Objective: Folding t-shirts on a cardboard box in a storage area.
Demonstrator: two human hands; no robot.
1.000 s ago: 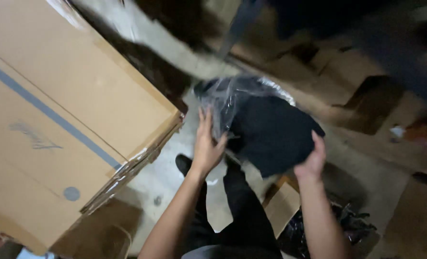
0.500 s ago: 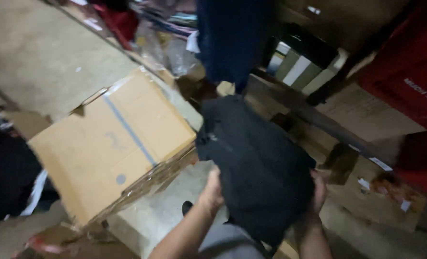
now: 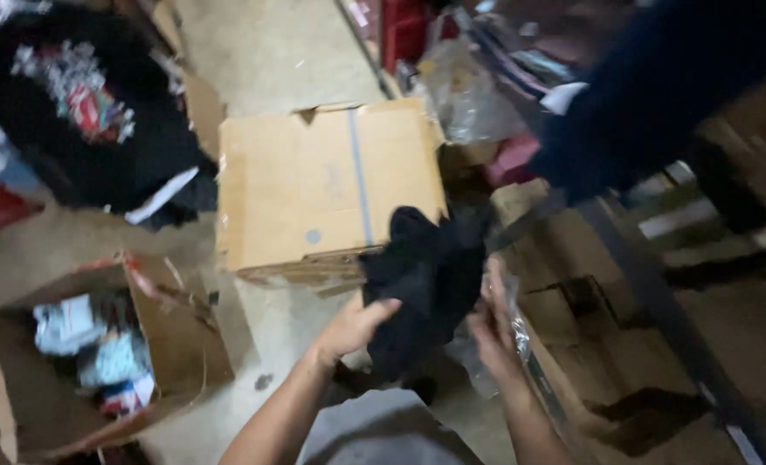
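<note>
Above a cluttered concrete floor [image 3: 271,52], we see a person holding up a crumpled black garment [image 3: 426,275] with both bare hands. The left hand [image 3: 355,325] is closed on the garment's lower left edge, thumb lying across the dark cloth. The right hand [image 3: 489,323] grips the garment's right side, and a piece of clear plastic wrap [image 3: 508,331] hangs bunched against its fingers; we cannot tell whether the wrap is pinched in that grip or only resting on it. The garment hangs between the two forearms, in front of the near right corner of a closed cardboard box [image 3: 331,185] sealed with a strip of tape down its middle.

To the left, an open cardboard box [image 3: 172,344] holds small blue and white packets [image 3: 99,349]. Farther off at upper left, a black printed shirt [image 3: 82,112] lies spread on the floor. To the right of the hands, flattened cardboard [image 3: 589,293] covers the ground beside a grey metal bar [image 3: 658,310]. A blurred dark blue shape [image 3: 658,86] fills the upper right; we cannot tell what it is. Clear bags [image 3: 465,95] sit behind the closed box.
</note>
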